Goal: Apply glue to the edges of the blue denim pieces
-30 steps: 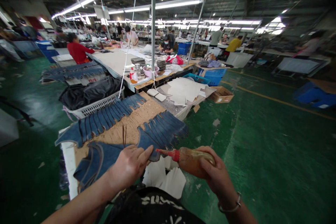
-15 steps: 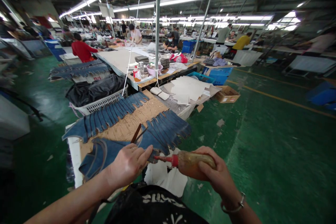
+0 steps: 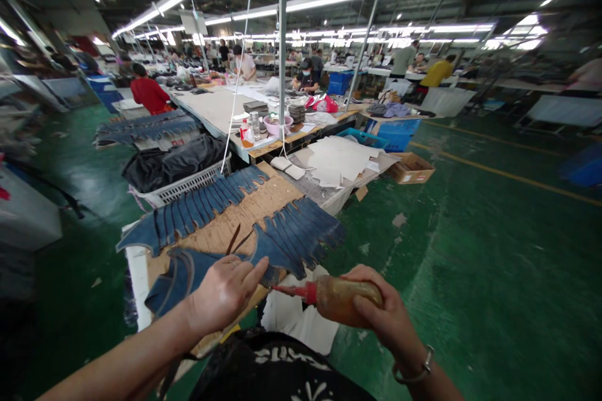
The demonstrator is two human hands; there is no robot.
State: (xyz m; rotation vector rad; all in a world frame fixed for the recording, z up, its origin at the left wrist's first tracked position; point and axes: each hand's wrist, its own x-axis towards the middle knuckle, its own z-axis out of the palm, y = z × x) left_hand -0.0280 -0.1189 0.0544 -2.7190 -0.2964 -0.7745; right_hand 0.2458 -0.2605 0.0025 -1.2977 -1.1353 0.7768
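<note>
Pressing down with the left hand (image 3: 224, 293), fingers nearly straight and close together, tips on the near end of a dark blue denim cut piece (image 3: 275, 266) at the near edge of the brown cardboard-topped workboard (image 3: 244, 210); nothing clasped inside the palm. Gripping in the right hand (image 3: 380, 313), fingers curled fully round, an amber plastic squeeze bottle with a red cone nozzle (image 3: 336, 297), held sideways, nozzle pointing left, tip touching or all but touching that denim end just beside the left fingertips. No bead or drip visible at the tip. Judging by the layout, somewhere mid-batch: one fanned row of blue denim strips (image 3: 197, 210) along the far left of the board, a second fanned row (image 3: 303, 235) on the right, ending at the piece under the fingers, and a stack of curved denim pieces (image 3: 179, 276) at near left. No sheen or mark to sort coated from uncoated, so no telling how many done and how many left. Between the rows, two thin brown strips (image 3: 235, 239). Below the board's near edge, loose white paper sheets (image 3: 294, 319).
</note>
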